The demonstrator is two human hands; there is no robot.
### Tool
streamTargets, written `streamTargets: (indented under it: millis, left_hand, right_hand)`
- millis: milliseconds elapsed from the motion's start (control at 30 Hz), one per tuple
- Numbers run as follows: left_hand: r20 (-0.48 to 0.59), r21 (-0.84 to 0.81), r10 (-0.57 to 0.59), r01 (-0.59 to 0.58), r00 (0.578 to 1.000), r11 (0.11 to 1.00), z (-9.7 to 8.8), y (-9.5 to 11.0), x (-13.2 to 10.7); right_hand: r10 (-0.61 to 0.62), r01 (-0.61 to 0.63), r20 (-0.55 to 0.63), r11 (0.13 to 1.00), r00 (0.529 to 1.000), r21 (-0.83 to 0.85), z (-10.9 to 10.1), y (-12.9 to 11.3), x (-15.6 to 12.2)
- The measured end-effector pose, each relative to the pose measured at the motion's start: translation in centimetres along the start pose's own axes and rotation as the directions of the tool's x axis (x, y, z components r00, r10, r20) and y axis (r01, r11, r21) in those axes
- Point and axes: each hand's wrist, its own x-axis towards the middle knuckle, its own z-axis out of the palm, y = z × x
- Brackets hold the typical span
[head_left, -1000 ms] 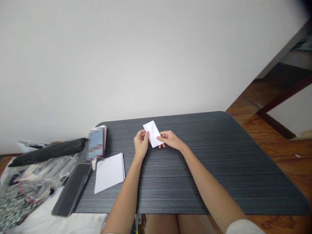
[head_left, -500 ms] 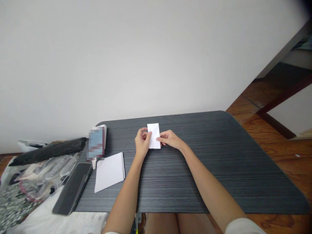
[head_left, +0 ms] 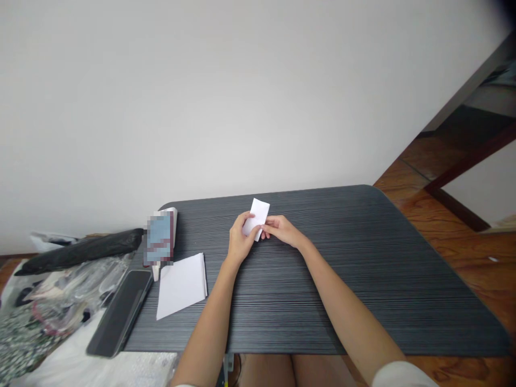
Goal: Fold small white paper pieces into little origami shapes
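Folded white paper (head_left: 261,208) sits between both hands, over the far half of the dark table (head_left: 363,269), near its middle from left to right. It is a small, narrow oblong with crisp straight sides and plain white faces, slanted so that its upper end leans to the right. Fingers cover part of its left side and lower end; whether it touches the tabletop I cannot tell. The left hand (head_left: 239,237) grasps it along the left side, thumb across the lower part. The right hand (head_left: 280,230) pinches its lower right edge, fingertips close to the left thumb.

The table's far edge runs along the wall (head_left: 258,97), a little beyond the paper. Ribbed tabletop stretches widely from the right forearm to the slanting right edge. On the left, room is narrower: white sheets (head_left: 181,287) lie near the left forearm, with a phone (head_left: 120,312) and a pixelated object (head_left: 159,239) just beside them.
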Motion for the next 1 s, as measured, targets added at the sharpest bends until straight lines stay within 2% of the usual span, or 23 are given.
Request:
streamTargets:
  millis: [233, 333, 433, 567, 700, 800, 900, 1000]
  left_hand:
    - [0.027, -0.021, 0.012, -0.012, 1.0, 1.0, 0.0, 0.3, -0.1]
    - [-0.016, -0.059, -0.071, 0.07, 0.997, 0.996, 0.2, -0.1, -0.1]
    - [-0.038, -0.183, -0.175, 0.165, 0.984, 0.969, 0.3, -0.3, -0.1]
    - [-0.056, -0.32, -0.267, 0.236, 0.962, 0.918, 0.1, 0.0, 0.1]
    - [-0.015, -0.348, -0.298, 0.275, 0.954, 0.896, 0.0, 0.1, 0.3]
    - [0.034, -0.392, -0.339, 0.325, 0.94, 0.861, -0.1, 0.0, 0.3]
    - [0.102, -0.411, -0.365, 0.373, 0.926, 0.832, -0.2, 0.1, 0.3]
    - [0.164, -0.401, -0.342, 0.379, 0.925, 0.834, -0.2, 0.3, 0.3]
  right_hand:
    - [0.03, -0.033, -0.058, 0.998, 0.998, -0.061, -0.3, 0.6, 0.1]
    - [0.017, -0.024, -0.111, 0.998, 0.994, -0.059, -0.4, 1.2, 0.2]
    - [-0.001, -0.004, -0.098, 0.999, 0.995, -0.05, -0.2, 1.4, 0.3]
    - [-0.01, 0.01, -0.1, 1.0, 0.995, -0.007, 0.1, 1.0, 0.1]
    - [-0.019, 0.029, -0.152, 0.998, 0.988, 0.062, 0.3, 0.6, -0.1]
    - [0.003, 0.007, -0.121, 0.996, 0.993, 0.084, 0.4, 0.5, -0.1]
    - [0.032, -0.028, -0.079, 0.998, 0.996, 0.057, 0.6, 0.4, -0.1]
    - [0.044, -0.046, -0.146, 0.999, 0.988, -0.01, 0.5, 0.2, -0.2]
